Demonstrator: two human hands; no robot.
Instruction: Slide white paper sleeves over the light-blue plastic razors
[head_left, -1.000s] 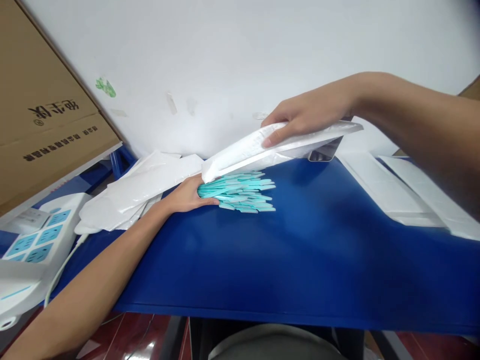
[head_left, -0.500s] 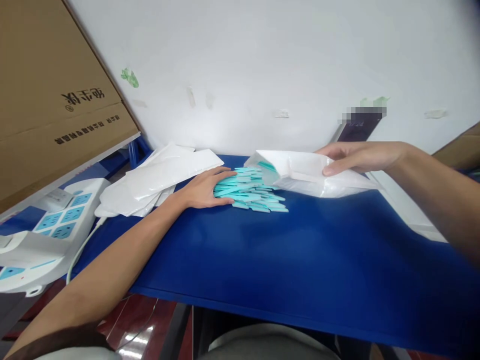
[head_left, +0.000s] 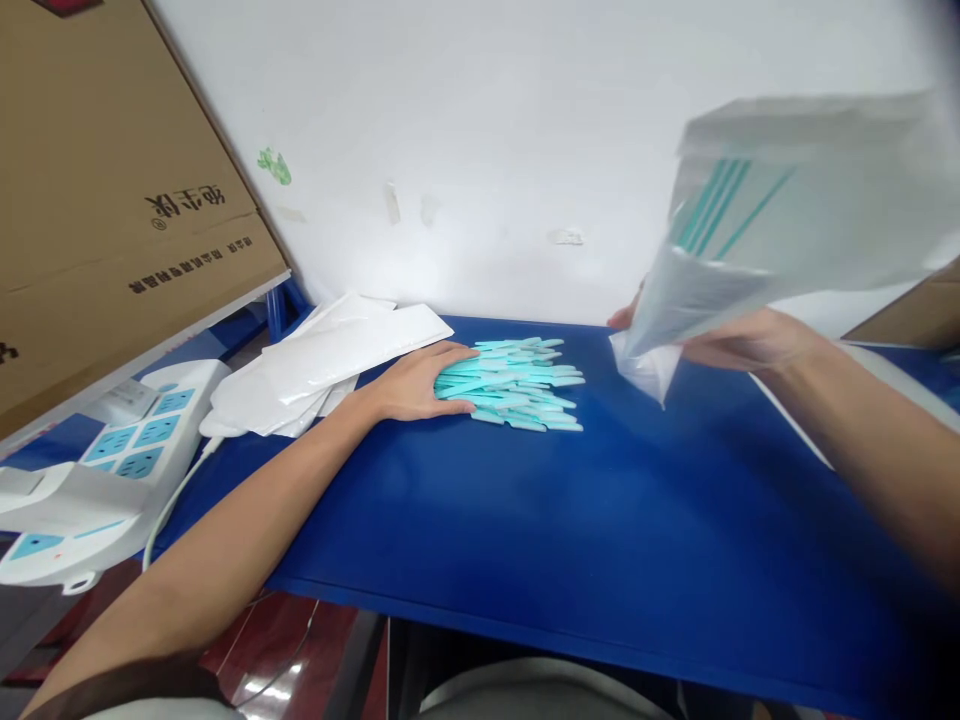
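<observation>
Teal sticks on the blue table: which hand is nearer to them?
Left: the left hand grips the left end of those teal sticks; the right hand is off to their right, holding a white bag.

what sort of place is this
Probably a work table in a small workshop or storeroom: a large printed cardboard box stands at the left, a power strip and a pile of white pouches sit near it, and turquoise sticks lie bunched on the blue table.
</observation>
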